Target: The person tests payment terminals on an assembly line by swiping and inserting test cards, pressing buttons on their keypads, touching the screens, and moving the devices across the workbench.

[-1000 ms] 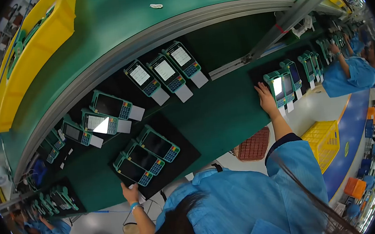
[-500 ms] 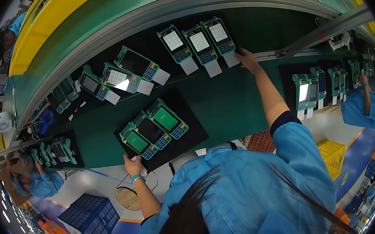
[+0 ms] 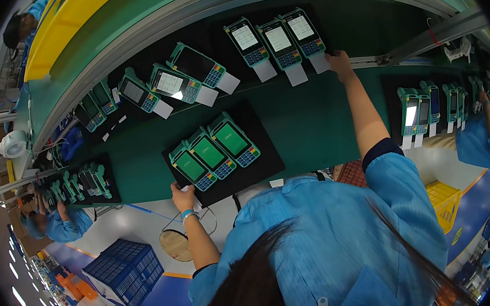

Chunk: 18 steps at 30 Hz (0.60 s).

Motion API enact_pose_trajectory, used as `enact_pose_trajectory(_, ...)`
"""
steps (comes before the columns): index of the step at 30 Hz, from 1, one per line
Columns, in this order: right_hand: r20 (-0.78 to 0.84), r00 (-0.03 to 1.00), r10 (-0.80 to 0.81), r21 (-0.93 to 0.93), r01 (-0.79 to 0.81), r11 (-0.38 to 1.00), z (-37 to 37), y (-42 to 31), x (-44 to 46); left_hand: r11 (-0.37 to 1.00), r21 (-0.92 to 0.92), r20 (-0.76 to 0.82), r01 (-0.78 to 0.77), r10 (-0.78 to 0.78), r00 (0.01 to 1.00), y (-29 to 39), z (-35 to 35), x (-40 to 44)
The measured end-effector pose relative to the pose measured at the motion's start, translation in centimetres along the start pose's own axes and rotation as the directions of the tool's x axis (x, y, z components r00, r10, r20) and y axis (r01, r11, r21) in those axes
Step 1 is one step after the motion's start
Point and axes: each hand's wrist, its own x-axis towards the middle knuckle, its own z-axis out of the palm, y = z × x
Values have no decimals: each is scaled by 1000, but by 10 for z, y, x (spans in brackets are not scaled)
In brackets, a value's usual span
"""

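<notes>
Three green-cased card payment terminals [image 3: 214, 153] lie on a black mat [image 3: 261, 166], all with green lit screens. At the mat's near left corner, my left hand [image 3: 183, 198] is closed on a small white card-like piece, partly hidden by the fingers. Further back stand three more terminals [image 3: 279, 42] with white lit screens and white cards sticking out of their lower ends. My right hand [image 3: 340, 66] has its fingers closed at the edge of the rightmost one's white card [image 3: 319, 62].
More terminals with cards [image 3: 175, 88] lie at the back left, and another group [image 3: 412, 110] at the right. A metal rail [image 3: 213, 2] runs above the green bench [image 3: 309, 141]. Co-workers sit at both ends. Blue crates [image 3: 123, 271] and a yellow crate [image 3: 443, 204] stand below.
The middle terminal's screen on the near mat has turned from dark to green. My view has shifted slightly; both hands stay at about the same places on the bench.
</notes>
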Motion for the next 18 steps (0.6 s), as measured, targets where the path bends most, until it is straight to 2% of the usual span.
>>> enact_pose_trajectory(1,-7,1000,2,-2,-2,1000,-6,3,-2,1000,-22,15,21,-21,1000,1,-1,1)
enact_pose_trajectory(3,22,994,-110,86,107,990,-21,5,-9,998,-47,36,38,-36,999,5,-1,3)
enact_pose_trajectory(6,38,992,-123,28,122,992,-62,50,9,994,-108,68,29,-22,997,3,-3,5)
enact_pose_trajectory(8,55,997,50,72,-54,996,-106,22,-39,990,-138,82,16,-5,997,1,-2,5)
enact_pose_trajectory(10,26,997,74,33,-74,997,-139,35,-54,990,-139,101,26,-12,995,1,-1,10)
enact_pose_trajectory(12,180,982,54,74,-68,995,-179,69,-67,984,-174,112,34,-14,994,0,1,12)
enact_pose_trajectory(15,205,973,109,140,-139,980,-210,108,-97,975,-216,133,57,-29,991,0,0,17)
enact_pose_trajectory(16,227,960,164,72,-185,980,-200,103,-94,983,-166,131,73,-51,990,-2,-5,23)
enact_pose_trajectory(17,287,932,221,-12,-228,974,-159,94,-39,981,-121,131,150,-134,982,14,7,48)
enact_pose_trajectory(18,343,910,231,-81,-216,973,-134,93,-23,976,-109,121,188,-175,977,18,16,64)
